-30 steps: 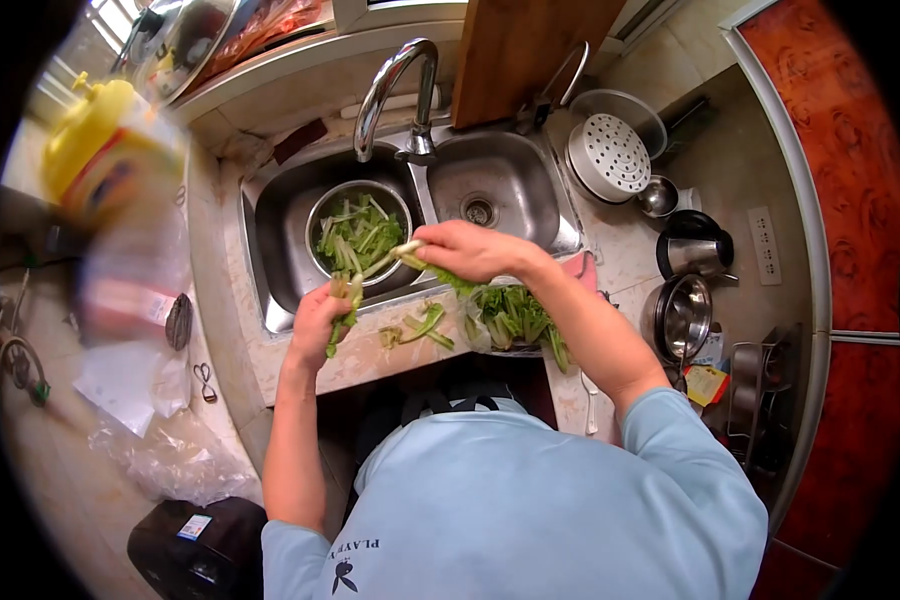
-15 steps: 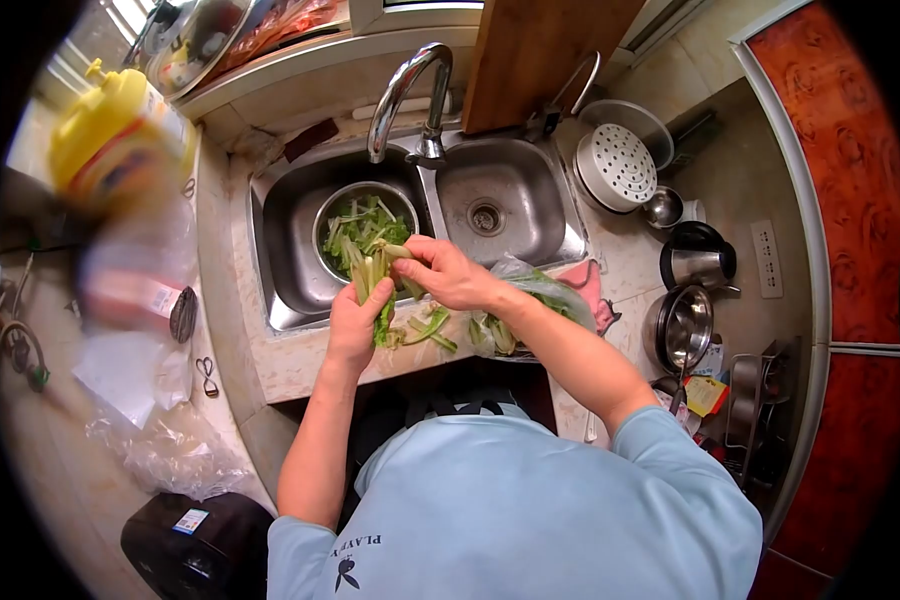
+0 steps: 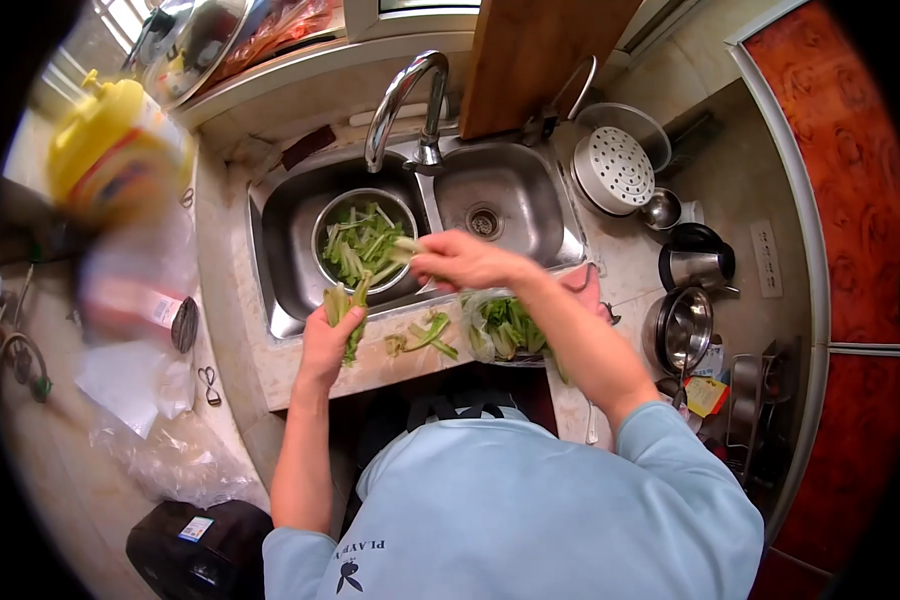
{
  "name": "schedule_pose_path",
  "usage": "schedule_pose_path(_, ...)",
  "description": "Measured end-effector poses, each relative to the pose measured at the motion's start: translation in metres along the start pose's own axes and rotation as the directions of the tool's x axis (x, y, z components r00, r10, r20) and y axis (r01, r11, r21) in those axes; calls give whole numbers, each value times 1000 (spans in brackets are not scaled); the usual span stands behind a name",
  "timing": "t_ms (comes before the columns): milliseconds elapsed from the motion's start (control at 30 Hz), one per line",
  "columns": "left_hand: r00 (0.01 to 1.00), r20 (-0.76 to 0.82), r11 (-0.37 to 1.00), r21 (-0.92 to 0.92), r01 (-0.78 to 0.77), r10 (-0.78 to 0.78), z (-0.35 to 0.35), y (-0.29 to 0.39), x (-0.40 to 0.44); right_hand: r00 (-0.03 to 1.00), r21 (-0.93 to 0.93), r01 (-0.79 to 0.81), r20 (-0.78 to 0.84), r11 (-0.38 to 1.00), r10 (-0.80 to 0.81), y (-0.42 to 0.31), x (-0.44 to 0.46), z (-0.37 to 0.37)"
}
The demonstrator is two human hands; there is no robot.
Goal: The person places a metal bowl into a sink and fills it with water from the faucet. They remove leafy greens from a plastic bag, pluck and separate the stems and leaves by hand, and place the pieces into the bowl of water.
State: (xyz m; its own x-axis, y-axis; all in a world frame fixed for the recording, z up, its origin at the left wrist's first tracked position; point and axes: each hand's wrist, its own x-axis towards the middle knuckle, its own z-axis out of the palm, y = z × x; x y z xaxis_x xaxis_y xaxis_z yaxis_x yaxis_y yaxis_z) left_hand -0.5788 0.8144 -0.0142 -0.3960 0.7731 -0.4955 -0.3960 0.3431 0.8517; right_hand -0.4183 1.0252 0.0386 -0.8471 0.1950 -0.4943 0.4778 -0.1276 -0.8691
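Observation:
My left hand (image 3: 322,347) is closed around a small bunch of leafy greens (image 3: 342,302), held upright above the front edge of the sink. Between the fingers of my right hand (image 3: 465,262) is a pale piece of stalk (image 3: 409,245), near the right rim of a metal bowl (image 3: 317,232). That bowl stands in the left sink basin (image 3: 280,290) and holds torn green leaves and stalks (image 3: 355,245). A few trimmed scraps (image 3: 432,335) lie on the counter between my hands. Under my right forearm, a clear plastic bag (image 3: 478,335) contains more leafy greens (image 3: 510,325).
A chrome faucet (image 3: 430,110) arches over the sink, beside the right basin (image 3: 515,195). To the right are a white perforated steamer (image 3: 615,170), a kettle (image 3: 695,265) and metal bowls (image 3: 688,325). A yellow bottle (image 3: 110,145) and crumpled plastic (image 3: 180,460) are on the left.
My hands have moved apart, the right one away to the right with a stalk piece, the left one down and left with the bunch. The bagged greens show more.

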Motion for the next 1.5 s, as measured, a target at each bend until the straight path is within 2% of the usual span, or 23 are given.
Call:
schedule_pose_path(67,995,-85,998,-13,-57,55,23,-1,0,987,196,128,-123,972,-105,21,20,35)
schedule_pose_path(133,959,-109,965,57,-256,261,48,3,-3,949,276,232,-274,933,-155,20,21,63)
schedule_pose_path(267,918,-174,930,164,-330,356,56,-1,-8,937,400,289,-303,870,-171,28,22,70)
schedule_pose_path(333,896,-209,913,203,-353,392,55,3,-11,945,352,265,-282,898,-168,28,19,56)
schedule_pose_path(400,929,-157,929,223,-296,334,48,8,-14,985,171,170,-65,970,-161,28,17,38)
schedule_pose_path(467,962,-118,961,158,-226,246,44,18,-16,982,112,187,-33,976,-185,15,8,27)
schedule_pose_path(533,869,-55,718,591,-368,491,37,22,-15,982,-44,104,164,994,-96,9,5,14)
schedule_pose_path(567,797,-34,621,648,-441,603,32,17,-9,973,-49,80,221,996,-67,14,7,8)
schedule_pose_path(600,797,-33,621,647,-443,603,32,15,-8,973,-49,79,219,996,-66,15,7,8)
schedule_pose_path(667,777,-60,634,619,-464,627,34,14,-6,964,169,-20,264,985,-25,15,8,9)
schedule_pose_path(800,766,-140,653,630,-420,627,12,17,-2,981,141,-24,193,990,-4,16,4,13)
schedule_pose_path(867,822,-254,805,477,-352,510,-2,12,5,984,158,-16,176,987,-12,19,9,14)
schedule_pose_path(900,895,-252,922,228,-314,367,-6,-8,14,996,281,33,76,959,-57,20,11,22)
schedule_pose_path(933,897,-254,924,228,-308,362,4,-7,10,996,396,90,-30,914,-86,22,12,33)
schedule_pose_path(1000,959,-156,945,-190,-266,238,41,-6,8,970,364,212,-189,907,-151,29,25,47)
schedule_pose_path(1067,979,-107,810,-549,-204,174,63,-20,7,951,229,156,-296,961,-84,8,22,66)
schedule_pose_path(1100,966,-146,803,-538,-258,212,72,-17,5,854,-10,349,-408,937,-322,11,30,72)
schedule_pose_path(1133,967,-146,803,-539,-255,210,71,-19,6,855,-10,346,-409,938,-320,17,29,73)
schedule_pose_path(1200,942,-228,877,-360,-317,247,69,-25,8,750,-229,345,-516,910,-414,18,24,75)
schedule_pose_path(1267,954,-211,887,-369,-278,211,58,-30,12,791,-196,305,-493,932,-362,15,20,75)
schedule_pose_path(1333,966,-190,896,-375,-236,175,55,-26,13,714,-379,287,-528,880,-460,11,13,80)
schedule_pose_path(1400,971,-198,741,-630,-231,134,57,-19,14,693,-453,292,-507,842,-513,25,18,94)
schedule_pose_path(1500,958,-250,763,-588,-268,144,75,0,11,731,-598,249,-400,762,-553,25,16,108)
